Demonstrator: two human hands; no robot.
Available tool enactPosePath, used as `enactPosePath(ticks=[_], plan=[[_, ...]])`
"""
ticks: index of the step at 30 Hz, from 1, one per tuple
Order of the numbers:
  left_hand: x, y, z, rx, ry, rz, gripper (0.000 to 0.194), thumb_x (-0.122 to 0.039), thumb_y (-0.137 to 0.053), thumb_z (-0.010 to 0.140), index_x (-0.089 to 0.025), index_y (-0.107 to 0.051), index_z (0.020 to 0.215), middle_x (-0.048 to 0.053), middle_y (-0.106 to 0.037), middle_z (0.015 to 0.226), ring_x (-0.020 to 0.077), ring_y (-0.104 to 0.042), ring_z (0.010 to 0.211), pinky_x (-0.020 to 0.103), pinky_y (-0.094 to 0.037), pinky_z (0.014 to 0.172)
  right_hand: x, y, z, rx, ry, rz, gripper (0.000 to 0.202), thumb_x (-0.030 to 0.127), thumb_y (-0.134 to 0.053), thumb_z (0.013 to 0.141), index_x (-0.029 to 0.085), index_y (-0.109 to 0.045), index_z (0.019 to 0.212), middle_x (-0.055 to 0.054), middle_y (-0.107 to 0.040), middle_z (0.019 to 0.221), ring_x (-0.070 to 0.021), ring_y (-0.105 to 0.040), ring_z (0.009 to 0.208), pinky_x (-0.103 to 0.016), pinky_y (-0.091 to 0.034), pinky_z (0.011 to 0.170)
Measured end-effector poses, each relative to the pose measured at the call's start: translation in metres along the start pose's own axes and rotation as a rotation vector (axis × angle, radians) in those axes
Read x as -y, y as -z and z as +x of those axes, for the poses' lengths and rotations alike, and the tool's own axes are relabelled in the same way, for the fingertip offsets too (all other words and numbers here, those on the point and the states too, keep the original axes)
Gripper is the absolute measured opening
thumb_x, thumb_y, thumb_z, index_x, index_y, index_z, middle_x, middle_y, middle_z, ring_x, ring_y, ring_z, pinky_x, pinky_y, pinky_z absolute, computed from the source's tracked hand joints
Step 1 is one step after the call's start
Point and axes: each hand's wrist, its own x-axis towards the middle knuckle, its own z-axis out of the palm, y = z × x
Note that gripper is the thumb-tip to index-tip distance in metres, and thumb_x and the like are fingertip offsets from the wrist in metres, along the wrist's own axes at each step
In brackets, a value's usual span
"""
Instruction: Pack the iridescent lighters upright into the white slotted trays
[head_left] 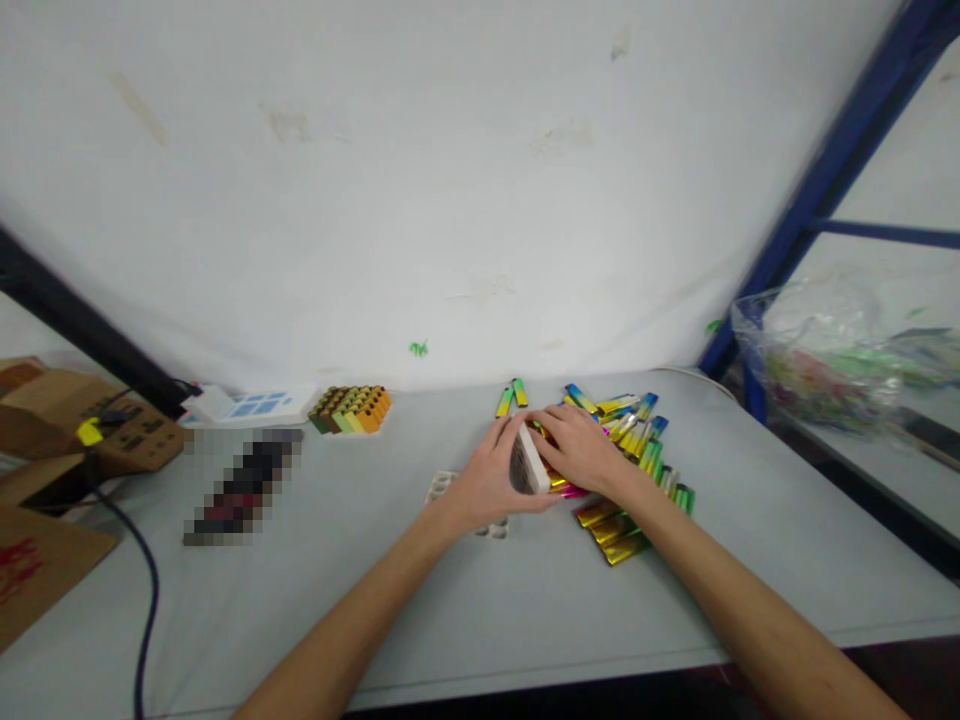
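Holding a white tray [535,463] tilted, the left hand [486,477] curls — right hand [583,446] arching alongside, grip unclear.

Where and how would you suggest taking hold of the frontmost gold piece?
I'd probably pinch the frontmost gold piece across its narrow width near its left end, coming from the front: it lies flat, with that end and side free, while neighbouring pieces lie behind.

left hand [480,480]: bare | left forearm [367,620], 7 o'clock: bare, slim, tapers to wrist | right hand [577,445]: bare | right forearm [720,590], 4 o'clock: bare, same taper
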Motion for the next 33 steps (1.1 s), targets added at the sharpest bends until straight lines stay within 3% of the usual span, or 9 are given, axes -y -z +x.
enactPosePath(ticks=[3, 15, 24, 33], plan=[[-0.001, 0.001, 0.0, 0.006, -0.002, -0.013, 0.108, -0.056, -0.087, 0.072, -0.023, -0.031, 0.159, 0.014, -0.041, 0.16, 0.032, -0.036, 0.153, 0.048, -0.03, 0.13, -0.005, 0.0, 0.001, 0.009, -0.003, -0.009, 0.033, 0.035, -0.045, 0.108, 0.016, -0.067, 0.124, -0.013, -0.073, 0.117, -0.0266, -0.065, 0.111, -0.037, -0.043, 0.1], [0.001, 0.0, -0.002, 0.043, 0.082, 0.021, 0.115, -0.061, -0.083, 0.073, -0.02, -0.023, 0.163, 0.019, -0.032, 0.166, 0.0365, -0.03, 0.156, 0.053, -0.028, 0.129, -0.038, -0.009, 0.003, -0.016, 0.034, 0.019, 0.033, 0.035, -0.041, 0.11, 0.018, -0.069, 0.104, -0.011, -0.073, 0.104, -0.0253, -0.064, 0.102, -0.037, -0.046, 0.093], [0.0, -0.002, -0.003, -0.006, 0.003, 0.007, 0.108, -0.056, -0.084, 0.074, -0.023, -0.028, 0.161, 0.016, -0.039, 0.161, 0.0342, -0.037, 0.152, 0.051, -0.031, 0.129, -0.017, -0.005, 0.002, -0.046, 0.042, 0.091, 0.035, 0.03, -0.038, 0.11, 0.016, -0.07, 0.114, -0.013, -0.075, 0.113, -0.026, -0.066, 0.107, -0.041, -0.046, 0.1], [-0.001, -0.001, -0.002, 0.025, 0.032, 0.021, 0.111, -0.055, -0.084, 0.074, -0.021, -0.026, 0.162, 0.018, -0.035, 0.164, 0.0336, -0.031, 0.156, 0.051, -0.029, 0.129, -0.01, -0.016, 0.001, -0.085, 0.079, 0.212, 0.032, 0.029, -0.042, 0.108, 0.013, -0.067, 0.121, -0.017, -0.07, 0.127, -0.0288, -0.061, 0.119, -0.045, -0.044, 0.108]])
